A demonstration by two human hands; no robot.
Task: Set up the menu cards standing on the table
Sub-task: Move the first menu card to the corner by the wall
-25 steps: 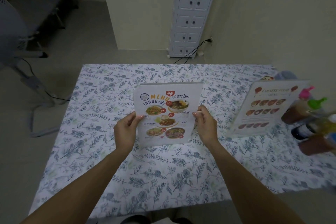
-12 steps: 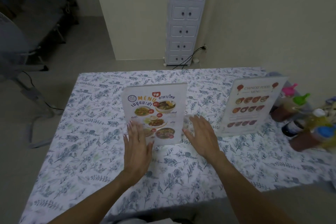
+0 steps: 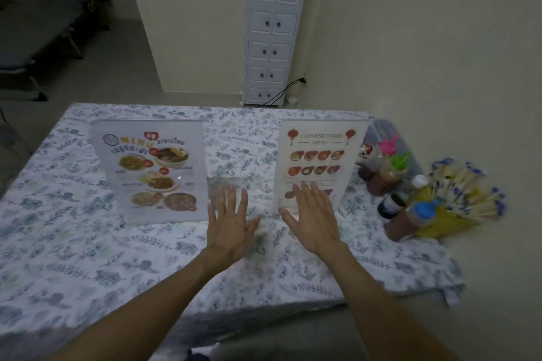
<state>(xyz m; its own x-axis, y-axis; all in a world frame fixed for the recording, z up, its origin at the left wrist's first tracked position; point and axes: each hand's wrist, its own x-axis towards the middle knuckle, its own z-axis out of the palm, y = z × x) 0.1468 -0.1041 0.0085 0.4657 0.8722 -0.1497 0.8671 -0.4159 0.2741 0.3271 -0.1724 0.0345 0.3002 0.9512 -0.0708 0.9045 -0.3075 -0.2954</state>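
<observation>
Both menu cards stood upright on the tabletop (image 3: 73,243), which was covered with a white cloth printed with blue-grey leaves, so the placing step looked finished or close to it. The clear acrylic stand holding the colourful Thai menu card (image 3: 152,170) stood left of centre, its face turned toward the wearer, with photographs of plated dishes and an orange "MENU" heading. The matching stand with the cream Chinese food menu card (image 3: 319,155) stood well apart to its right, showing red lanterns at the top and rows of small dish pictures.

The left hand (image 3: 230,223) hovered flat, fingers spread and released, grasping nothing, just beside the lower right corner of the Thai card. The right hand (image 3: 312,220) was likewise splayed and empty, in front of the lower part of the Chinese card; whether its fingertips touched the stand could not be told through the blur.

If any move remained, it would probably call for a light nudge to square the Chinese card, gently enough not to tip it toward the cluster of sauce bottles (image 3: 390,182) with coloured caps near its right edge.
</observation>
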